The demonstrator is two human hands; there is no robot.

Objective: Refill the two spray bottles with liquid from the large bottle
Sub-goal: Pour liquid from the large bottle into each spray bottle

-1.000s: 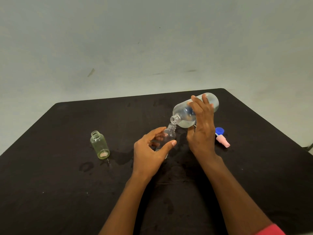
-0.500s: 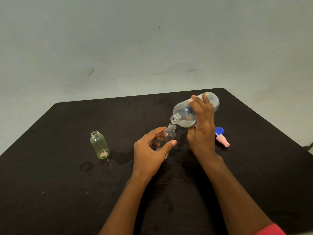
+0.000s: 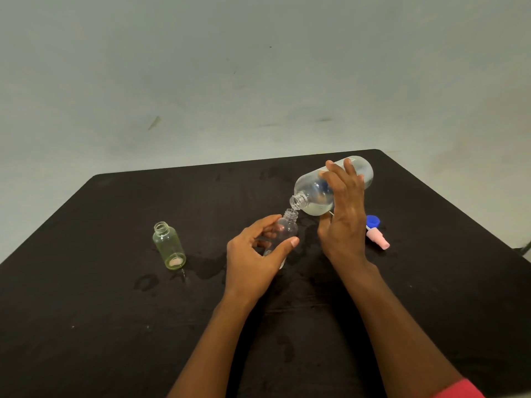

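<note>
Right hand [image 3: 343, 222]: centre right of the frame. Its fingers curl over the top of the large bottle and its thumb sits underneath, so it grips the bottle around the middle.
Large bottle [image 3: 313, 191]: clear and uncapped, held in the air above the counter. It is tipped almost level, with its base toward the upper right and its mouth angled down to the left. Clear liquid lies pooled along its lower side.
Left hand [image 3: 255, 259]: centre of the frame. Thumb and fingers are curved around the small clear spray bottle and hold its body from the left side.
Small clear spray bottle [image 3: 288, 228]: upright with no cap, and its base is hidden behind the left hand. Its open neck sits just below the large bottle's mouth. I cannot tell whether the two rims touch.
Green spray bottle [image 3: 169, 245]: left of centre, standing upright on the counter with its neck open, well apart from both hands. A pale pinkish patch shows near its base.
Blue cap [image 3: 373, 221]: on the counter just to the right of the right hand.
Pink spray head [image 3: 378, 240]: lies on its side just below the blue cap, close against it.
Counter [image 3: 115, 311]: dark and matte, filling the lower half of the frame. Wet-looking marks show near the green spray bottle and under the hands.
Sleeve [image 3: 459, 390]: a red edge at the lower right, on the right arm.
Wall [image 3: 258, 67]: pale grey-green, filling the upper half of the frame.
</note>
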